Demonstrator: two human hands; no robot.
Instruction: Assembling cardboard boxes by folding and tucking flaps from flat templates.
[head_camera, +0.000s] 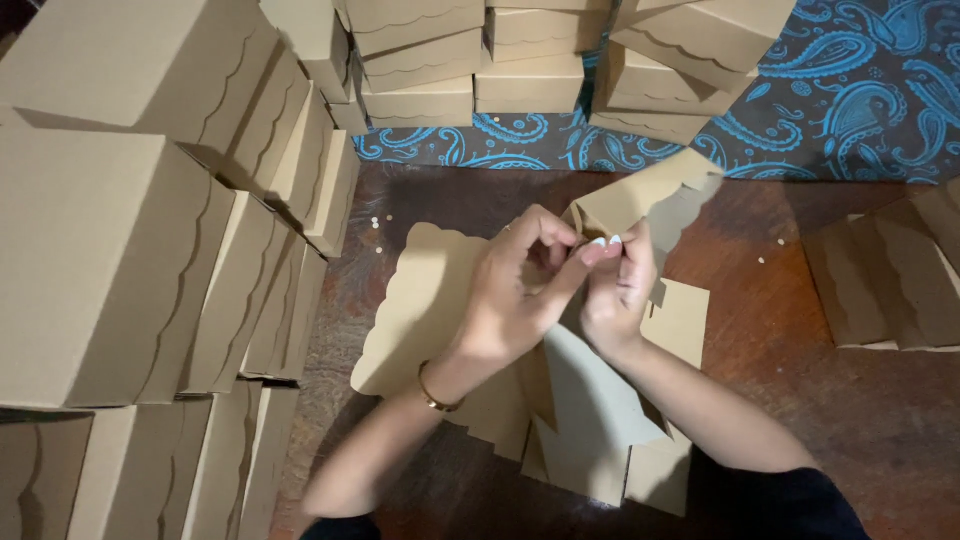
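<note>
Hands: left hand (515, 290) and right hand (618, 285) pinch one corner flap of flat cardboard blank (440, 310) | progress: barely folded (early, judged) | done: stacked boxes (110, 250) seen beside tabletop (800, 360)

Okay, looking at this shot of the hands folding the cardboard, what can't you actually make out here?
Head view only:
- Where the left hand and right hand pinch the flat cardboard blank: the fingers cover the fold.
- Raised scalloped flap: motion-blurred.
- Stacked boxes: cut off by the left and top edges.
- Flat cardboard pile: cut off at the right edge.
- Pale specks on the wooden floor: too small to identify.
</note>
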